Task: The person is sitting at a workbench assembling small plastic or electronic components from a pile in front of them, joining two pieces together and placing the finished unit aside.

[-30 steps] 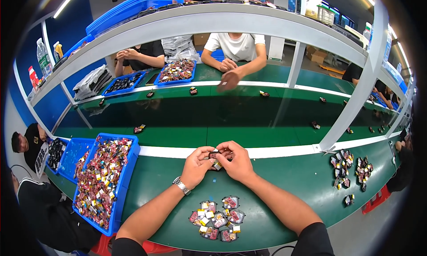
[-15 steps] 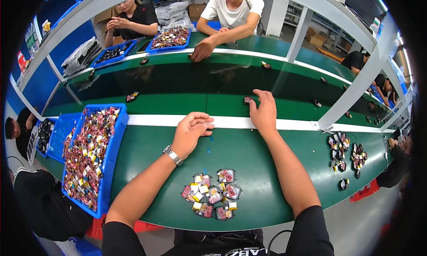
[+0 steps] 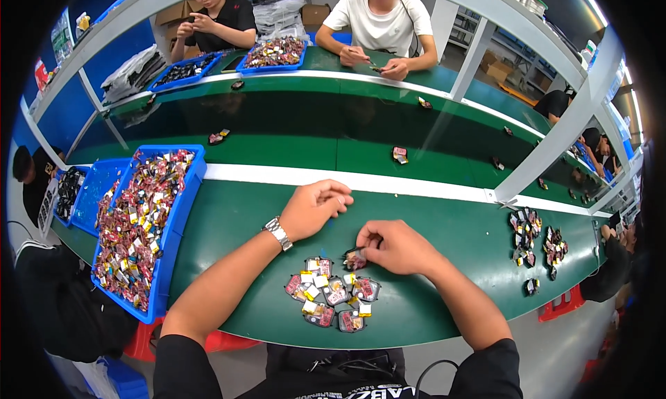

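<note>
My right hand (image 3: 399, 248) is closed in a pinch on a small electronic module (image 3: 354, 259) with a dark casing, tilted at the upper right of a cluster. The other modules of that cluster (image 3: 336, 292) lie close together in front of me; they have clear-and-black casings, reddish circuit boards and small white-and-yellow battery-like parts. My left hand (image 3: 316, 208), with a metal watch on its wrist, rests above the cluster near the white rail. Its fingers are loosely curled and apart from the thumb, with nothing seen in them.
A blue tray (image 3: 198, 165) heaped with small parts stands at my left. Beyond the white rail (image 3: 277, 175), a green belt (image 3: 291, 153) carries scattered modules, including one (image 3: 399, 154) straight ahead. More modules (image 3: 525, 236) lie at right, near a grey post (image 3: 548, 146). Co-workers sit opposite.
My right hand has drawn back from the belt and now grips a module at the cluster. One module remains on the belt where that hand was. The co-worker opposite has pulled an arm back.
</note>
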Demonstrator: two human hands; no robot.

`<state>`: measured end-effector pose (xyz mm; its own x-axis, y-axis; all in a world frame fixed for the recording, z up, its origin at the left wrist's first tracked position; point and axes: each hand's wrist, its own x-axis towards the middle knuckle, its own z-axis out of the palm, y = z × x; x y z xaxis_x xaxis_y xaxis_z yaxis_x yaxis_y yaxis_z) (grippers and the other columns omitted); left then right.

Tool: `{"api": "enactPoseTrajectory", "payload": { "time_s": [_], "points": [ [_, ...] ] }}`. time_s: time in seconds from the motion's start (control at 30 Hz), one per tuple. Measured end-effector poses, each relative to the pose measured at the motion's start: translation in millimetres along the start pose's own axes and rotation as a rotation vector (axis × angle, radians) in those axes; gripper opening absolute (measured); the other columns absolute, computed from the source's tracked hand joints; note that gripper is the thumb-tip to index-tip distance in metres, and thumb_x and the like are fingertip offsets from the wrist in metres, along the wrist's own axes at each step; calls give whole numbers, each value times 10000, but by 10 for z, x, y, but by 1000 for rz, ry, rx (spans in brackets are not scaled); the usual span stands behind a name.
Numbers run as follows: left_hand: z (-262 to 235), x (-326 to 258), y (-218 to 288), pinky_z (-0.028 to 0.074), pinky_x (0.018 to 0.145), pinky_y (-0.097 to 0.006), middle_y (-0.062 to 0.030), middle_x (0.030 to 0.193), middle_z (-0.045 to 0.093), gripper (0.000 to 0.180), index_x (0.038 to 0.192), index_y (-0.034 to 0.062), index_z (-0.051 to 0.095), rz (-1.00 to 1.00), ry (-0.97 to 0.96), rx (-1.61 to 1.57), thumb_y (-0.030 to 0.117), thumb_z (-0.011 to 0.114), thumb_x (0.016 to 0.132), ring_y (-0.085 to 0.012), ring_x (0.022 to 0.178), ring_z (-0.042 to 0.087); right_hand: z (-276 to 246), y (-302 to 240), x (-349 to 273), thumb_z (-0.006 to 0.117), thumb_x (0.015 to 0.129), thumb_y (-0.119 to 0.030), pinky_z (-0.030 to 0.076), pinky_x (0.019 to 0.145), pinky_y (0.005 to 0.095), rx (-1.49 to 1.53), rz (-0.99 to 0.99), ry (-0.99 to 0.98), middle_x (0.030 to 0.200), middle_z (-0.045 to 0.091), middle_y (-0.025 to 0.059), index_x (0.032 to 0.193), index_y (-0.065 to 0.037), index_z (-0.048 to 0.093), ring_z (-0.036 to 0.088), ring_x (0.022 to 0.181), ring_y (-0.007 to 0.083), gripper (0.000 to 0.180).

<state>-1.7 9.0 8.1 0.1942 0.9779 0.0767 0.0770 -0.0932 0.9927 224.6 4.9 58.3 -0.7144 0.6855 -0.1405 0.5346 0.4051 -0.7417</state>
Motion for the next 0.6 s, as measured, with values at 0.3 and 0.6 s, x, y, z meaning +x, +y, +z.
{"api": "enactPoseTrajectory", "payload": {
  "time_s": [0.3, 0.6],
  "points": [
    [-162, 24, 81, 543, 790, -266, -94, 1087, 668, 303, 1249, -46, 556, -125, -207, -45, 83, 540, 976, -115, 870, 633, 67, 156, 525, 705, 780, 37, 536, 713, 315, 68, -362, 443, 883, 622, 87, 873, -15, 577, 645, 768, 197, 167],
    [-113, 22, 130, 584, 825, -280, -110, 1119, 649, 343, 1296, -37, 516, -211, -124, -183, 22, 537, 959, -151, 960, 654, 71, 218, 552, 691, 768, -9, 511, 823, 389, -182, -583, 570, 1065, 594, 93, 872, -38, 586, 586, 987, 290, 150]
  ]
}}
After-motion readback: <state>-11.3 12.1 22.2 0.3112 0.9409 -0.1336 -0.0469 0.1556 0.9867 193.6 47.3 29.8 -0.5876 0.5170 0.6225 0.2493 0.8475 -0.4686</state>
